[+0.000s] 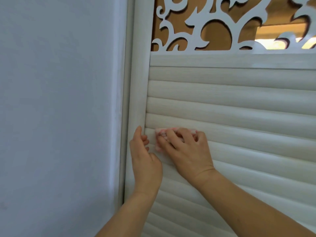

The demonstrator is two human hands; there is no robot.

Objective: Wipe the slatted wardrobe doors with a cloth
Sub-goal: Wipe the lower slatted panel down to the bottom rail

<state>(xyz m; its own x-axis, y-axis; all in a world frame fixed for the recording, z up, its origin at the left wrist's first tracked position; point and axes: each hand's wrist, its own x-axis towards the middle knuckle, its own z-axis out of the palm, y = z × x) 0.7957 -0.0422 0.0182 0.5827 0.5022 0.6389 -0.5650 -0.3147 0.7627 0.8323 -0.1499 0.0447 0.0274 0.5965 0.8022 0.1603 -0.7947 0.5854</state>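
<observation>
Soft, even daylight fills the view, with the white slatted door (239, 108) bright and evenly lit while the plain wall (59, 100) on the left takes a cool bluish-grey cast that darkens toward the lower corner. Warm amber light glows through the openings of the carved scrollwork panel (196, 31) at the top, blowing out to a pale glare near its right end, and each slat carries only a thin shadow line beneath it. The picture is slightly soft all over, and the wide lens bows the door frame (138, 82) and tilts the slats toward the edges.
</observation>
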